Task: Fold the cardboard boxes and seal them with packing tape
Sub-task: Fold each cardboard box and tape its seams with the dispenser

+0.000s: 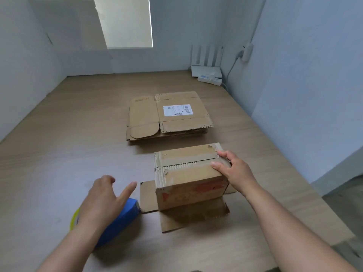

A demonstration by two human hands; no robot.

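Gripping corrugated cardboard box (187,176), right hand (235,171)

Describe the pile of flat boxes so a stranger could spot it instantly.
On the wooden table, look beyond the folded box held by the right hand. The pile lies flat mid-table, and it alone bears a white shipping label.
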